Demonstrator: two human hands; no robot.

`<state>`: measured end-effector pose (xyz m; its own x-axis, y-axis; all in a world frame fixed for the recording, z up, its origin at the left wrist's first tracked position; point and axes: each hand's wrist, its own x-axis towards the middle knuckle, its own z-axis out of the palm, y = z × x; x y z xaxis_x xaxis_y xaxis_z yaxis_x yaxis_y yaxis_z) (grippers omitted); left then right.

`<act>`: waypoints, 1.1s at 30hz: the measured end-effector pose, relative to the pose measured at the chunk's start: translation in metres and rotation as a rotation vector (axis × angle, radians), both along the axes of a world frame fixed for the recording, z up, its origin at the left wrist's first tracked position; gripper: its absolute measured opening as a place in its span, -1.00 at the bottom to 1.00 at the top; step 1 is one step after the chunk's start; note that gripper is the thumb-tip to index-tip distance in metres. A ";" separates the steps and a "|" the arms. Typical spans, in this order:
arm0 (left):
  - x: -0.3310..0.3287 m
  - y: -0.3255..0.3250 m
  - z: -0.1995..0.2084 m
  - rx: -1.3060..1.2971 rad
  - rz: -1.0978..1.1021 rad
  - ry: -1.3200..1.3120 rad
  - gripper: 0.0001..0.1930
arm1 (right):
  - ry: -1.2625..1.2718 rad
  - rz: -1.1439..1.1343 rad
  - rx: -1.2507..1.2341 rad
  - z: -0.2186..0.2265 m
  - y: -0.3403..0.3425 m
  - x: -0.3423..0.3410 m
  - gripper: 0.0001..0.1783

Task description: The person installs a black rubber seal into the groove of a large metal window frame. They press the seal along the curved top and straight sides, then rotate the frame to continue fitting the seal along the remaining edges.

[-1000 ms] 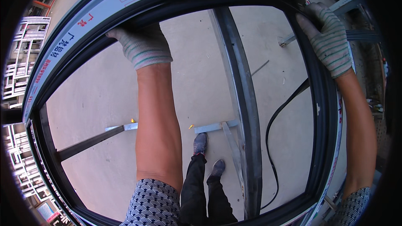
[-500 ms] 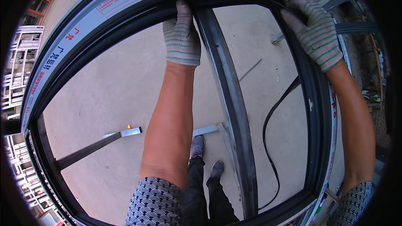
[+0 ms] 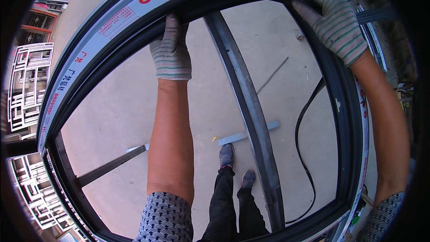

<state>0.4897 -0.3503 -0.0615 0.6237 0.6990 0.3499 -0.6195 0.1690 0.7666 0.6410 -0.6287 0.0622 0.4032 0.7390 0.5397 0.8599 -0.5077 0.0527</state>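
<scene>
A large dark window frame (image 3: 344, 152) lies in front of me, with pale protective film on its outer faces. My left hand (image 3: 171, 54), in a striped knit glove, is closed round the frame's far rail, thumb on top and fingers underneath. At the far right corner my gloved right hand (image 3: 336, 24) is closed over the edge, its thumb resting along the black inner channel. Whether a loose strip lies under that thumb is hidden. A dark metal bar (image 3: 242, 85) crosses the opening between my hands. Through the opening a thin black strip (image 3: 297, 139) hangs in a curve.
Below are a concrete floor (image 3: 116, 107), my shoes and a short metal profile (image 3: 235, 139). Another bar (image 3: 105, 166) reaches in from the left side. White lattice frames (image 3: 31, 85) stand at the far left. Metal profiles (image 3: 378, 15) lie beyond the right corner.
My left hand has slid left along the far rail, away from the crossing bar. My right hand stays at the corner. My feet and the view have shifted relative to the frame and floor.
</scene>
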 end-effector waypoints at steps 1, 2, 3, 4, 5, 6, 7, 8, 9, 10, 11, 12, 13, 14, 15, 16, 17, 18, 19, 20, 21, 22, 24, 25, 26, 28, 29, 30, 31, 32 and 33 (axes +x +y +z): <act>0.000 0.002 -0.001 -0.026 -0.010 -0.040 -0.63 | 0.020 -0.001 0.013 -0.002 0.001 0.000 -0.73; 0.004 0.000 -0.003 -0.053 -0.017 -0.080 -0.62 | 0.039 0.001 0.025 -0.003 0.004 0.001 -0.73; 0.006 -0.004 -0.005 -0.079 -0.024 -0.121 -0.60 | 0.058 0.003 0.036 -0.004 0.006 0.001 -0.73; 0.012 -0.016 -0.005 -0.146 -0.053 -0.188 -0.50 | 0.078 -0.005 0.018 -0.004 0.003 0.003 -0.72; 0.015 -0.020 -0.005 -0.181 -0.064 -0.207 -0.39 | 0.068 -0.001 0.018 -0.003 0.004 0.003 -0.72; 0.017 -0.020 -0.003 -0.198 -0.070 -0.226 -0.35 | 0.058 0.003 0.019 -0.002 0.005 0.002 -0.71; 0.021 -0.024 -0.002 -0.223 -0.080 -0.246 -0.31 | 0.047 0.002 0.011 -0.001 0.003 0.002 -0.71; 0.023 -0.029 -0.001 -0.279 -0.058 -0.202 -0.28 | 0.106 -0.024 -0.020 0.000 0.002 0.003 -0.69; 0.026 -0.033 0.000 -0.334 -0.036 -0.159 -0.24 | 0.083 -0.028 -0.016 0.000 0.001 0.003 -0.69; 0.029 -0.035 0.003 -0.331 -0.027 -0.117 -0.18 | 0.062 -0.032 -0.007 -0.002 0.001 0.003 -0.69; 0.030 -0.038 0.005 -0.373 0.001 -0.078 -0.16 | 0.040 -0.036 0.003 -0.003 0.001 0.002 -0.69; 0.033 -0.040 0.007 -0.415 0.028 -0.038 -0.15 | 0.046 -0.056 -0.010 -0.004 0.002 0.002 -0.68; 0.033 -0.039 0.009 -0.457 0.060 -0.002 -0.13 | 0.055 -0.047 -0.016 -0.002 0.003 0.002 -0.68; 0.031 -0.037 0.011 -0.463 0.047 0.001 -0.07 | 0.064 -0.038 -0.022 -0.001 0.003 0.002 -0.68; 0.030 -0.036 0.013 -0.462 0.063 0.012 -0.08 | 0.074 -0.030 -0.028 0.000 0.004 0.002 -0.68; 0.032 -0.038 0.015 -0.466 0.074 0.019 -0.08 | 0.074 -0.053 -0.034 0.002 0.003 0.001 -0.67; 0.033 -0.040 0.017 -0.470 0.084 0.025 -0.08 | 0.075 -0.077 -0.040 0.003 0.002 -0.001 -0.67; 0.032 -0.045 0.017 -0.477 0.071 0.015 -0.09 | 0.075 -0.101 -0.046 0.004 0.002 -0.003 -0.66; 0.031 -0.044 0.017 -0.475 0.058 -0.010 -0.09 | 0.076 -0.111 -0.037 0.004 0.004 -0.004 -0.65; 0.029 -0.042 0.017 -0.472 0.045 -0.035 -0.09 | 0.076 -0.122 -0.029 0.003 0.007 -0.005 -0.64; 0.027 -0.039 0.017 -0.469 0.032 -0.059 -0.09 | 0.078 -0.133 -0.020 0.002 0.010 -0.007 -0.63; 0.027 -0.039 0.015 -0.461 0.017 -0.084 -0.09 | 0.039 -0.161 -0.050 0.003 0.009 -0.006 -0.62; 0.025 -0.037 0.013 -0.442 -0.011 -0.132 -0.08 | -0.036 -0.214 -0.108 0.005 0.010 -0.002 -0.59; 0.026 -0.039 0.013 -0.443 -0.017 -0.127 -0.08 | -0.045 -0.203 -0.088 0.005 0.008 -0.001 -0.59; 0.026 -0.040 0.013 -0.444 -0.024 -0.122 -0.08 | -0.054 -0.192 -0.068 0.003 0.006 0.000 -0.58; 0.023 -0.040 0.013 -0.463 -0.058 -0.106 -0.11 | 0.064 -0.247 -0.068 0.009 0.011 -0.015 -0.54; 0.020 -0.037 0.014 -0.481 -0.086 -0.095 -0.14 | 0.069 -0.245 -0.080 0.010 0.013 -0.014 -0.53; 0.018 -0.034 0.015 -0.499 -0.115 -0.085 -0.18 | 0.074 -0.245 -0.091 0.007 0.013 -0.010 -0.52; 0.019 -0.035 0.016 -0.498 -0.122 -0.106 -0.18 | 0.068 -0.253 -0.107 0.008 0.009 -0.006 -0.51; 0.019 -0.033 0.015 -0.494 -0.122 -0.118 -0.19 | 0.062 -0.227 -0.069 0.007 0.007 -0.004 -0.48; 0.020 -0.033 0.015 -0.489 -0.123 -0.131 -0.19 | 0.086 -0.236 -0.074 0.005 0.004 -0.004 -0.48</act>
<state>0.5093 -0.3830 -0.0466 0.6847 0.7243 0.0812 -0.6576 0.5660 0.4971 0.6373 -0.6249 0.0676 0.6111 0.6556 0.4436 0.7212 -0.6921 0.0294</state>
